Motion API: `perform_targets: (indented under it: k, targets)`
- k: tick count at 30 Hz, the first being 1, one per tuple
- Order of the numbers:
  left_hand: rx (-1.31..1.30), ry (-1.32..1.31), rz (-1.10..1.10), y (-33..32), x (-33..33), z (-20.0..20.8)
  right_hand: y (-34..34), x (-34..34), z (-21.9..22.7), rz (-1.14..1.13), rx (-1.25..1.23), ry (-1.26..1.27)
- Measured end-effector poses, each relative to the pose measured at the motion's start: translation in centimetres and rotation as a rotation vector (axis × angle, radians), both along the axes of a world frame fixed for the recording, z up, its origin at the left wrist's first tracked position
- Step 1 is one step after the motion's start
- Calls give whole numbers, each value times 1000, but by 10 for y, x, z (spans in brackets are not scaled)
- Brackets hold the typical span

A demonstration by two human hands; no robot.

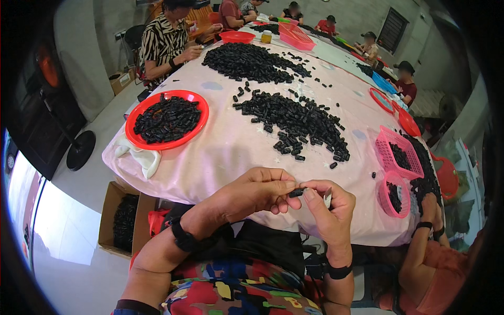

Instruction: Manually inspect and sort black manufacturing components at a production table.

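Note:
Just over the table's front edge, my two hands meet in front of me. A small black cylindrical piece (297, 192) sits between their fingertips. My left hand (262, 190) pinches at its left end, with thumb and index finger together and the other fingers curled. At its right end my right hand (333, 210) has its thumb and fingers closed on the piece. A thin pale flat thing (328, 197) sticks out beside my right thumb; its kind cannot be made out. Beyond my hands lies a loose heap of similar black pieces (299, 119).
A red basin (203, 122) of black pieces stands left on the pink-covered table (210, 173), by a white cloth (142, 158). Another heap (244, 62) lies farther back. Pink baskets (386, 157) stand right, near a co-worker's hands (431, 212). A cardboard box (107, 223) is on the floor.

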State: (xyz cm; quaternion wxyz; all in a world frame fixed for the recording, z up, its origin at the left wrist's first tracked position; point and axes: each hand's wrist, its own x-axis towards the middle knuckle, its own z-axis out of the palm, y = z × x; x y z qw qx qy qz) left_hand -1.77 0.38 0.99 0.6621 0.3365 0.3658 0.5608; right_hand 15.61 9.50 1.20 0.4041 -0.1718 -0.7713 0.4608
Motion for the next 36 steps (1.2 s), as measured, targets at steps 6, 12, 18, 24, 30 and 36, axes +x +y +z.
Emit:
perform_targets:
  k: [6,12,18,24,30,36]
  targets:
    - [33,82,1,-1,2,-1,-5,1,5,-24,33,-15]
    - [121,20,6,-4,3,-1,-4,5,2,-11,175,32]
    - [316,150,146,-5,7,2,-15,5,9,-65,102,27]
    - [304,152,159,-6,8,2,-10,9,-3,-59,80,63]
    - [242,211,154,-6,8,2,-11,8,-4,-85,191,59]
    - [250,208,153,-6,6,4,-8,10,-9,-96,223,68]
